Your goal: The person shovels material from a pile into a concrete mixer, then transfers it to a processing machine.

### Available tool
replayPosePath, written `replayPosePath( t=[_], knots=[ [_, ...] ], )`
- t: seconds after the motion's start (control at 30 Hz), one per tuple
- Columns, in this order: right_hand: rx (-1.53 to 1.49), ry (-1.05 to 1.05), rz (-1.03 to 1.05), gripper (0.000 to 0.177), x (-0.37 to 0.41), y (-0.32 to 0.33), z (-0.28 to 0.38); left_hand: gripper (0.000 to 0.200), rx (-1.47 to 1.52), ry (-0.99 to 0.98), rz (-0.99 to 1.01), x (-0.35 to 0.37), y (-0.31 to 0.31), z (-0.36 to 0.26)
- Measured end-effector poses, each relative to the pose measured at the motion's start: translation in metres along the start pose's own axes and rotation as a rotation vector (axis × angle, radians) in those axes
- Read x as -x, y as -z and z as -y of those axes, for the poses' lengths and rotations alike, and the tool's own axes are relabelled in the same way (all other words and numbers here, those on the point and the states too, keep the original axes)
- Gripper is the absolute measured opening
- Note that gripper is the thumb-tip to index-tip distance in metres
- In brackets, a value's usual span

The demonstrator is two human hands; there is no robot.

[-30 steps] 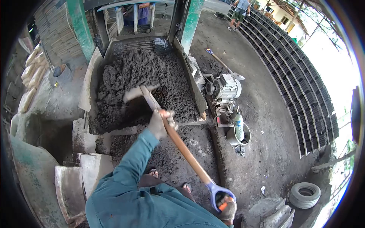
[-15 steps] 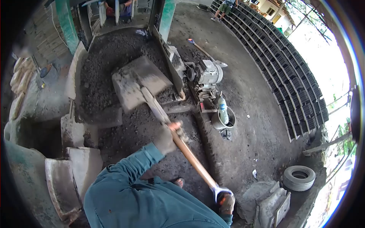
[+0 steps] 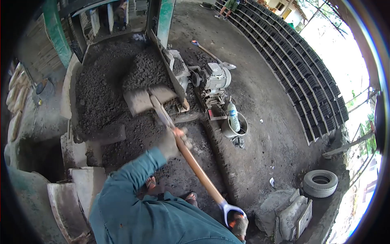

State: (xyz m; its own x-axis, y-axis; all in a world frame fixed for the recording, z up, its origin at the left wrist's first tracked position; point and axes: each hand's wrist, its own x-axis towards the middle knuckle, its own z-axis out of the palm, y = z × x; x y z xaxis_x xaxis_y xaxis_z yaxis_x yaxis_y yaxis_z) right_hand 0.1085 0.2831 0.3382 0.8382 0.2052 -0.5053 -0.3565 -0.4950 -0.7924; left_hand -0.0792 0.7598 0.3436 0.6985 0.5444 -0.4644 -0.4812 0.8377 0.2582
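Note:
My left hand (image 3: 174, 143), in a glove with orange at the fingers, is closed around the lower shaft of a shovel (image 3: 197, 171). At the other end my right hand (image 3: 239, 226), gloved too, grips the shovel's pale D-shaped handle. The broad grey blade (image 3: 140, 101) lies at the near side of a low-walled bay. Dark, crumbly damp mix (image 3: 148, 71) is heaped over the front of the blade, hiding its leading edge. More of the same mix (image 3: 97, 77) covers the bay floor.
Right of the bay stand an electric motor (image 3: 217, 77) and a bucket (image 3: 243, 129) holding a plastic bottle (image 3: 233, 116). A second shovel (image 3: 211, 53) lies beyond. Racks of dark blocks (image 3: 292, 69) line the right. A tyre (image 3: 320, 183) and slabs (image 3: 284, 215) lie nearby; a person (image 3: 229, 8) stands far back.
The bare blade seen earlier now has dark mix heaped over its front. Both hands keep their hold on the shovel. The view has shifted slightly, and both my feet now show.

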Motion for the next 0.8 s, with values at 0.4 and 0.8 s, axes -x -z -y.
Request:
replayPosePath(
  t=[0.4, 0.8],
  knots=[
    [-0.449, 0.463, 0.441, 0.027, 0.104, -0.138, 0.19, 0.029, -0.059, -0.391, -0.016, -0.011, -0.038, -0.2],
    [-0.094, 1.815, -0.744, 0.016, 0.106, 0.033, 0.417, 0.084, -0.224, -0.494, 0.78, 0.081, -0.072, 0.034]
  ],
)
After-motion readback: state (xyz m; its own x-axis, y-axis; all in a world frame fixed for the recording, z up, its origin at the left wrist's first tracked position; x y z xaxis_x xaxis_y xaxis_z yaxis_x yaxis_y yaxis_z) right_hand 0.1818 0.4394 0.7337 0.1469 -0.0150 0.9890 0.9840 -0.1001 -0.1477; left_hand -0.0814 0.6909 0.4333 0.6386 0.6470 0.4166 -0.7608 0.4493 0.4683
